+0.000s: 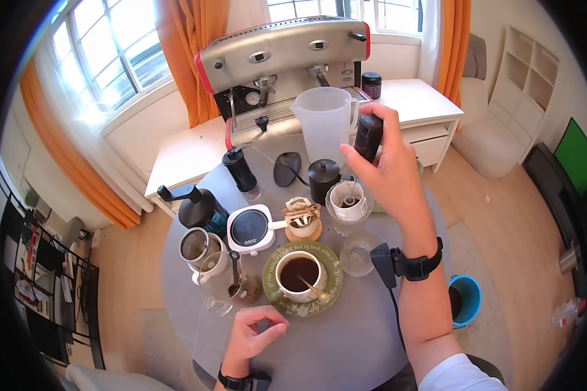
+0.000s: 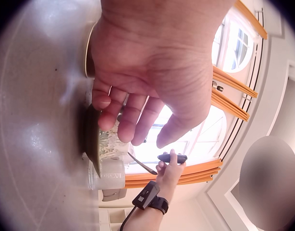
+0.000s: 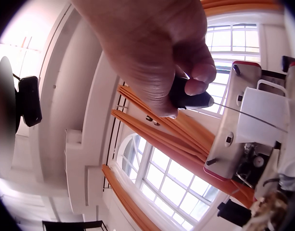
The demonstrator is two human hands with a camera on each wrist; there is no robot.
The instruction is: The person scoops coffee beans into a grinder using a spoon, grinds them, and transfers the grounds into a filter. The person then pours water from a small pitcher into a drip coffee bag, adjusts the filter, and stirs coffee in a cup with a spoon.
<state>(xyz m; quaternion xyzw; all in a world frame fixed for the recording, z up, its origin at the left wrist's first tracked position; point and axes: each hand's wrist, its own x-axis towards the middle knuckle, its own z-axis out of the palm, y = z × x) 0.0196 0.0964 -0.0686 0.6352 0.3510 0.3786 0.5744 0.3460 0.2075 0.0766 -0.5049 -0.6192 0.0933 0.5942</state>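
My right hand grips a black handheld milk frother by its handle, raised over the back right of the round table. A thin metal shaft runs out from the handle in the right wrist view. Below it in the head view is a white cup with dark contents, set in a glass bowl. My left hand holds nothing, its fingers loosely bent near the front of the green saucer. On that saucer stands a patterned cup of dark coffee with a spoon in it.
A white scale, a drip-bag cup, a black pot and a frosted pitcher stand around. Hand grinders and glassware are at left. An espresso machine stands behind the table.
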